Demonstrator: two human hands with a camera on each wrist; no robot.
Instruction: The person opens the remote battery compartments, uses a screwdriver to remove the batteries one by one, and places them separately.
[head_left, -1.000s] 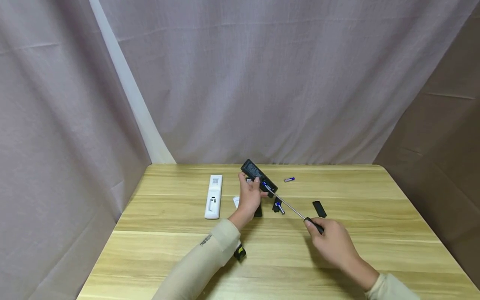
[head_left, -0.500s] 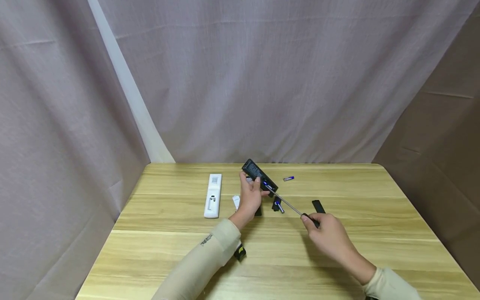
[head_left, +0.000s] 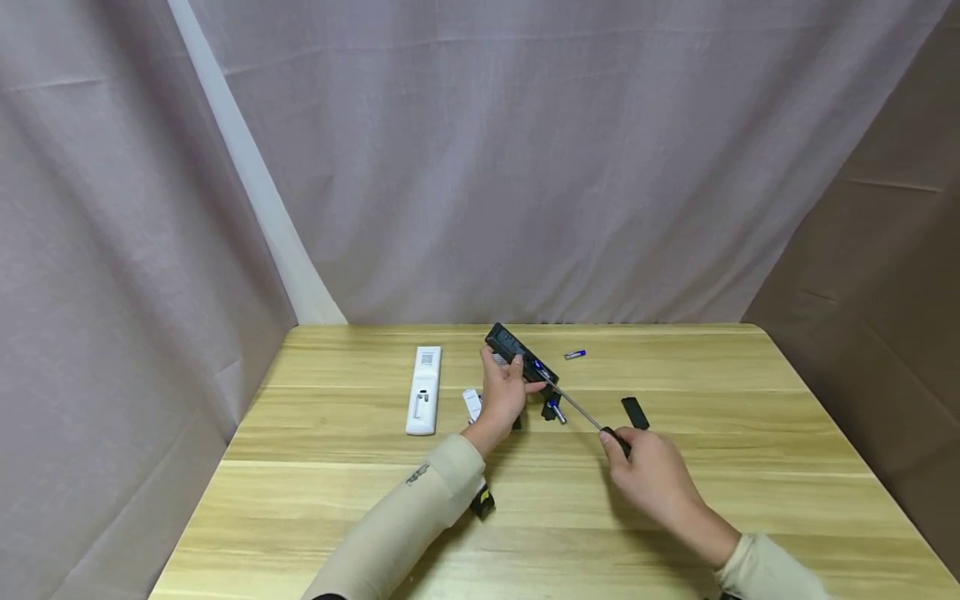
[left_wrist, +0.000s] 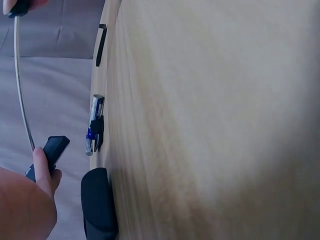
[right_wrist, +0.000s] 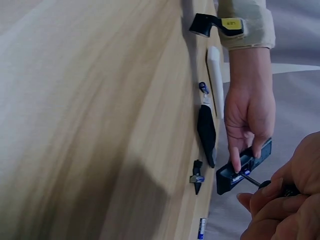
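My left hand (head_left: 504, 396) holds a black remote control (head_left: 510, 343) tilted above the table, its back towards me and its battery compartment uncovered. A blue and silver battery (head_left: 539, 367) shows in that compartment. My right hand (head_left: 660, 479) grips the black handle of a screwdriver (head_left: 581, 408). Its long metal shaft reaches up and left, with the tip at the battery. In the right wrist view, my left fingers lie along the remote control (right_wrist: 226, 184) close to the screwdriver tip, and the right fingers curl round the handle.
A white remote control (head_left: 423, 392) lies to the left, a small white piece (head_left: 472, 403) beside my left hand. Another black remote (left_wrist: 99, 202) lies below that hand. Nearby are a black cover with a battery (left_wrist: 96, 115), a loose battery (head_left: 575, 355) and a black cover (head_left: 634, 412).
My right hand has shifted slightly left with the screwdriver. The held black remote control has moved slightly right and lower. Both hands keep their holds.
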